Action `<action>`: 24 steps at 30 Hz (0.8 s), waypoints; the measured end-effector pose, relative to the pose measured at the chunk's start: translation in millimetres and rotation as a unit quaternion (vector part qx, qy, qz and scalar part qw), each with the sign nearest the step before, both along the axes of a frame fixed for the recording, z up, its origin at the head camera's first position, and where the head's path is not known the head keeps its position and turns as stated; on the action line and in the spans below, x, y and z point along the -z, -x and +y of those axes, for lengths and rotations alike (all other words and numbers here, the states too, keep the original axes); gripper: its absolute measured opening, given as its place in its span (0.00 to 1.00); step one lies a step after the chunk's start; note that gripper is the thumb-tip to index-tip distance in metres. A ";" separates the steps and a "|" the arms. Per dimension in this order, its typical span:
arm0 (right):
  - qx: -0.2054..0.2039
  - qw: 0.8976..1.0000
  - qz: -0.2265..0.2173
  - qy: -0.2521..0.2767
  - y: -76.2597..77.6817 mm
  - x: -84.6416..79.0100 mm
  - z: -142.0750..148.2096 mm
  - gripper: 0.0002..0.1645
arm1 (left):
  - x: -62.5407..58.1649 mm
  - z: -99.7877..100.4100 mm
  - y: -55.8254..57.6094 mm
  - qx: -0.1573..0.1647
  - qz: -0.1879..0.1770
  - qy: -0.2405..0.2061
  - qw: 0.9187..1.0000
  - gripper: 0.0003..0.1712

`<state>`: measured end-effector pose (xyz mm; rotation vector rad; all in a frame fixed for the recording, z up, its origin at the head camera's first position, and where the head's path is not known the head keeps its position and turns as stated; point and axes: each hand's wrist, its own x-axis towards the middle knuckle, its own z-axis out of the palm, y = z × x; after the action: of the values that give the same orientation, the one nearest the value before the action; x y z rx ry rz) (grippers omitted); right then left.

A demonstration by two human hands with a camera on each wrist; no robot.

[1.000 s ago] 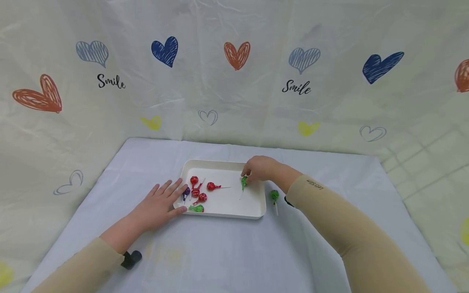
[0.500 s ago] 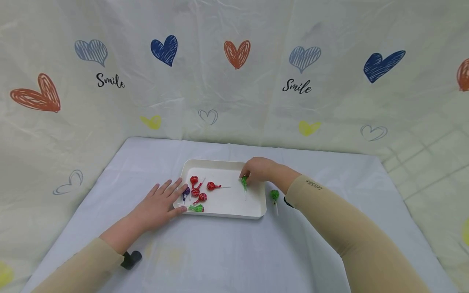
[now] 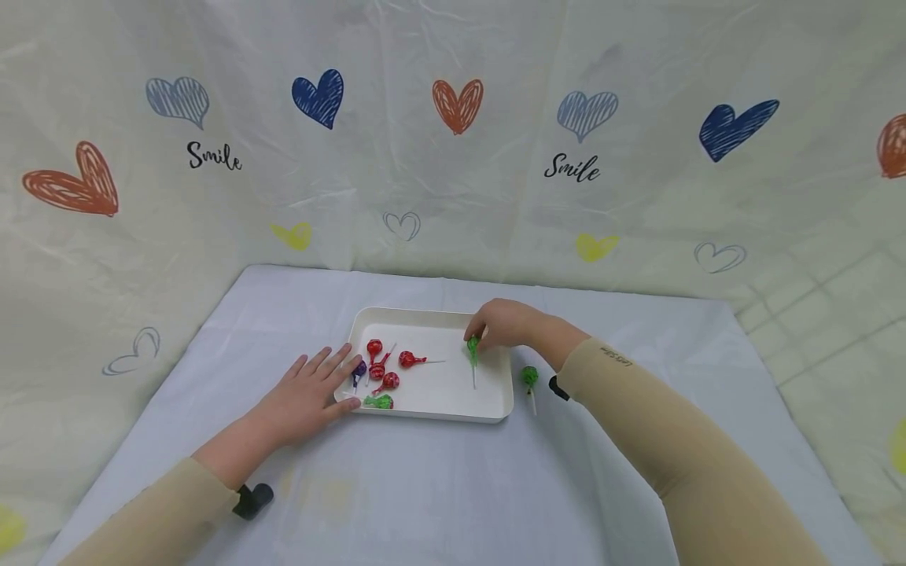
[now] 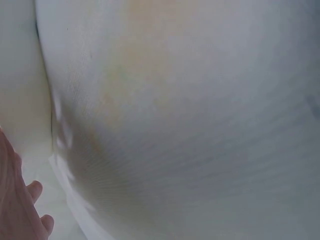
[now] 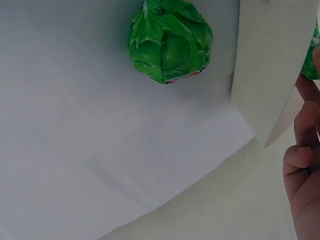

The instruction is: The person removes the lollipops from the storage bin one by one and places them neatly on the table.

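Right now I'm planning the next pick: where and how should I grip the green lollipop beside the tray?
I'd probably pinch the green lollipop by its round head, from above: it is thicker than the stick, which points to the near side, and the tray flanks its left.

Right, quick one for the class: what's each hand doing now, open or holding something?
Left hand: open, at the edge of the tray.
Right hand: holding a green lollipop.

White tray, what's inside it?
Four red lollipops, a purple lollipop and a green lollipop lie inside. The right hand pinches another green lollipop at the tray's right end. The left hand covers some left edge; beneath it I can't see.
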<state>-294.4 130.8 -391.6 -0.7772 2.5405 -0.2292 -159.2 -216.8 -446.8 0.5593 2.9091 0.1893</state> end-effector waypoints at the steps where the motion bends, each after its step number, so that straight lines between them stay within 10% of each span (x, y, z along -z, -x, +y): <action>1: -0.001 1.000 0.005 0.005 0.4 -0.5 1.6 0.16 | -0.2 0.0 -0.1 0.000 -0.001 -0.001 1.000 0.50; 24: 0.030 0.997 0.033 0.066 -27.3 -20.7 83.9 0.18 | 2.5 -1.6 1.7 0.001 0.001 0.008 1.000 0.51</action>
<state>-267.0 214.6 -370.8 -0.7707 2.6342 -0.4013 -160.9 -218.5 -449.3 0.5594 2.9085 0.1660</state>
